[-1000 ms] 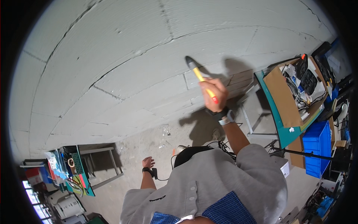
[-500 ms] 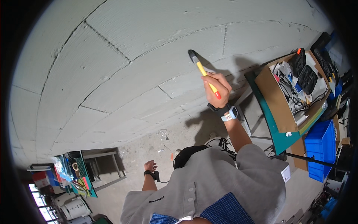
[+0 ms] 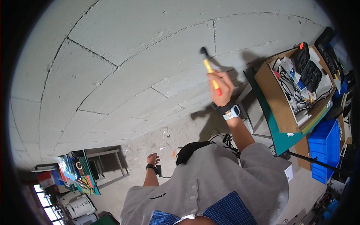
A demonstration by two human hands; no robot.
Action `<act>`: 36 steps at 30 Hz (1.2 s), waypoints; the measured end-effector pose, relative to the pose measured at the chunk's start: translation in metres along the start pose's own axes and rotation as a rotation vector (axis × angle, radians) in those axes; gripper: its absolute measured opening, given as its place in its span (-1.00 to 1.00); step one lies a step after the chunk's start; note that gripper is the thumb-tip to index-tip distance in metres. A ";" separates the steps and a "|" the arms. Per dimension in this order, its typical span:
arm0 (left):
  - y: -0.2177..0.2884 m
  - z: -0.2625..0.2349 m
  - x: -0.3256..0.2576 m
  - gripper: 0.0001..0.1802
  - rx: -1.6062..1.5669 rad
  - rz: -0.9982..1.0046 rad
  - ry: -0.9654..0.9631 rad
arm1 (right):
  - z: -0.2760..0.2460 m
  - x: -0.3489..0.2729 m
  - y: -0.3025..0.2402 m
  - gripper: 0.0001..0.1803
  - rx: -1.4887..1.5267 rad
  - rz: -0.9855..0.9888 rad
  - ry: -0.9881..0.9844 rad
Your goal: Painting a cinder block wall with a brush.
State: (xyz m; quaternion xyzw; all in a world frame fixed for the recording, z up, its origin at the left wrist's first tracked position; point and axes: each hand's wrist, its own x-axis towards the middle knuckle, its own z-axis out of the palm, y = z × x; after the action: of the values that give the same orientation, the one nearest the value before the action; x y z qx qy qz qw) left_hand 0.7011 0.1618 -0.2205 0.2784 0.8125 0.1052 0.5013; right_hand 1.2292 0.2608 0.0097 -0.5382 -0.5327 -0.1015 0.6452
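My right hand (image 3: 221, 88) is raised in front of a grey block wall (image 3: 123, 67) and grips a hammer (image 3: 208, 69) by its yellow and red handle, the dark head up near the wall. A watch with a pale strap sits on that wrist. My left hand (image 3: 152, 159) hangs low beside my body over the concrete floor, fingers loosely apart, holding nothing; a dark band is on its wrist and a small black device dangles just beside it.
A cardboard box (image 3: 277, 101) of cables and black cases rests on a green-topped table at right. A blue crate (image 3: 325, 150) stands below it. A metal rack (image 3: 108, 167) with colourful packages stands at lower left.
My right hand has swung the hammer to the right and a little upward along the wall. My left hand stays low at my side.
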 end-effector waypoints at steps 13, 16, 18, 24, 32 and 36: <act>0.013 -0.020 0.014 -0.67 0.019 0.064 0.013 | 0.028 -0.024 -0.011 -0.75 0.018 0.048 -0.002; 0.010 -0.028 0.016 -0.67 0.012 0.080 0.005 | 0.034 -0.034 -0.027 -0.76 0.090 0.031 -0.048; 0.006 -0.035 0.019 -0.66 0.017 0.065 0.011 | 0.024 -0.034 -0.017 -0.78 -0.106 0.077 0.122; -0.009 -0.054 0.024 -0.66 0.055 0.024 0.009 | 0.027 -0.037 0.011 -0.76 -0.348 0.115 0.055; -0.007 -0.073 0.030 -0.65 0.057 0.021 0.027 | 0.041 -0.044 -0.026 -0.80 -0.132 0.026 0.122; -0.009 -0.081 0.040 -0.68 0.062 0.125 0.025 | 0.043 -0.030 -0.018 -0.78 -0.316 0.086 0.135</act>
State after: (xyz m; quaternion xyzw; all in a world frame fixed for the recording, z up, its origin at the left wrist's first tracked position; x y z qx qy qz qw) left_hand 0.6132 0.1854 -0.2166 0.3424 0.8026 0.1147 0.4747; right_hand 1.1791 0.2752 -0.0103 -0.6472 -0.4419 -0.1925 0.5906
